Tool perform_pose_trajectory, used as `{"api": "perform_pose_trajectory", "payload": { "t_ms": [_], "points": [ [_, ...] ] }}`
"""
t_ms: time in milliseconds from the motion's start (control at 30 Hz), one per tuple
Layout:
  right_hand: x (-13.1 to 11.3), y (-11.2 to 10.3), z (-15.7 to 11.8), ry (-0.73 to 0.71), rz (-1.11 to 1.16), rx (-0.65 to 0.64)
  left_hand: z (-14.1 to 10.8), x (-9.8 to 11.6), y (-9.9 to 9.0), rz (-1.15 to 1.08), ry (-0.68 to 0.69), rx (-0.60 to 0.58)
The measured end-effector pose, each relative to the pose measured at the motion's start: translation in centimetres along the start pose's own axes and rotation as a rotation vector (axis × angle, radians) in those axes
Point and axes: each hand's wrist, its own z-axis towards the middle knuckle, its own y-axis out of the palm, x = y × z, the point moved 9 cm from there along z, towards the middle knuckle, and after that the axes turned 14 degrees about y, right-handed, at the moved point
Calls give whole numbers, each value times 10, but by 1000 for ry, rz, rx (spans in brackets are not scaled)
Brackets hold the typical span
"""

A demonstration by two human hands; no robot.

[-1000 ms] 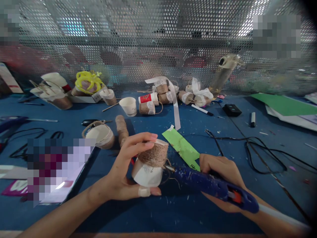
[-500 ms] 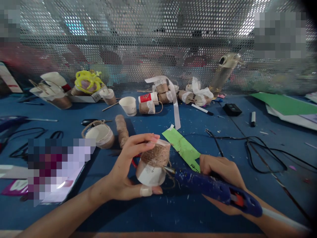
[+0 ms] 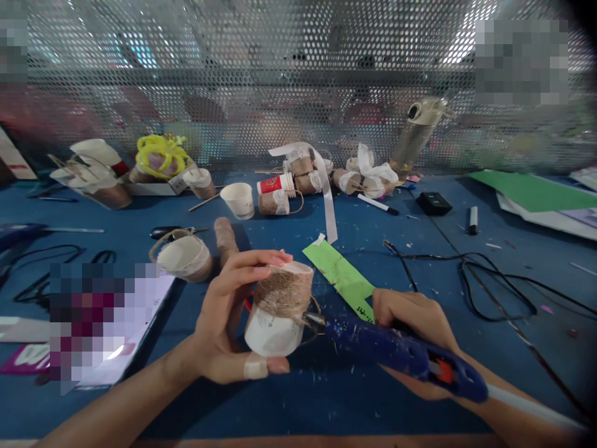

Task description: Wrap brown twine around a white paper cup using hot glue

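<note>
A pale strip of bandage [image 3: 255, 368] wraps the thumb [image 3: 228, 369] of the person's left hand [image 3: 215, 323], lower centre of the frame, its tip uncovered. The left forearm [image 3: 140, 395], lower left, and right hand [image 3: 417, 317] and right forearm [image 3: 485, 387], lower right, are bare.

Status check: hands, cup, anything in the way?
Left hand gripping cup. Right hand holding glue gun, nozzle at the cup's side. Upper part twine-wrapped, lower part white. Green card beside right hand, clear of nozzle.

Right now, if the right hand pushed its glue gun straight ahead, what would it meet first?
Likely the cup in the left hand; the nozzle appears close beside it, though depth is unclear.
</note>
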Motion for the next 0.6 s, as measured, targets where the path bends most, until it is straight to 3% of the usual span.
{"api": "perform_pose_trajectory", "payload": {
  "t_ms": [300, 600],
  "points": [
    [3, 2, -2, -1, -2, -23, 0, -3, 0, -10, -7, 52],
    [-5, 2, -1, -12, 48, 27, -6, -9, 2, 135, -120, -109]
  ]
}}
